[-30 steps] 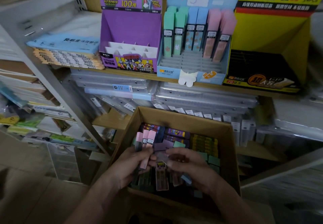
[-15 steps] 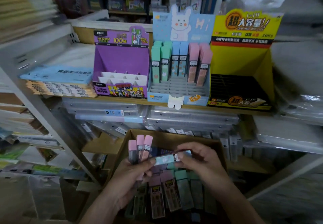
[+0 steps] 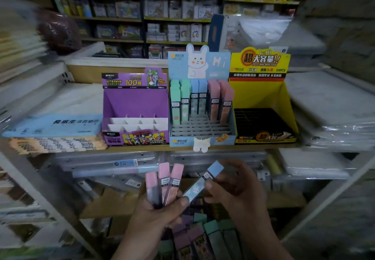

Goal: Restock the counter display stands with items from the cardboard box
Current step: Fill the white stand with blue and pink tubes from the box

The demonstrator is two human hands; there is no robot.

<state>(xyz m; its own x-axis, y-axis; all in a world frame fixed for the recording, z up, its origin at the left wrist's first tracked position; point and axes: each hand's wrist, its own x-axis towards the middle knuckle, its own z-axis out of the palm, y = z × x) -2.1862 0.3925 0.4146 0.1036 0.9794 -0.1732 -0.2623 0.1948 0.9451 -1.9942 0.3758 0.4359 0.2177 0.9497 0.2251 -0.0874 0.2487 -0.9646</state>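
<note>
My left hand (image 3: 156,217) grips three pink-capped lead cases (image 3: 164,180), fanned upright. My right hand (image 3: 237,190) pinches a blue-capped case with a rabbit print (image 3: 203,184), tilted up to the right. Both hands hover over the cardboard box (image 3: 113,200), where several more cases (image 3: 198,237) lie, green and purple. On the shelf above stand three displays: a purple stand (image 3: 136,101) with bare white slots, a light blue rabbit stand (image 3: 200,138) holding green, blue and pink cases in its back rows, and a yellow stand (image 3: 261,95) with a bare black tray.
A stack of blue-covered paper packs (image 3: 54,125) lies left of the purple stand. Wrapped white packs (image 3: 332,105) fill the shelf at right. Clear plastic folders (image 3: 113,164) sit on the shelf beneath. Diagonal white shelf posts (image 3: 40,194) flank the box. Stocked shelves stand behind.
Both hands rose from the box toward the shelf. The right hand's blue case swung from lying sideways to pointing up-right. The view tilted upward, showing the back shelves.
</note>
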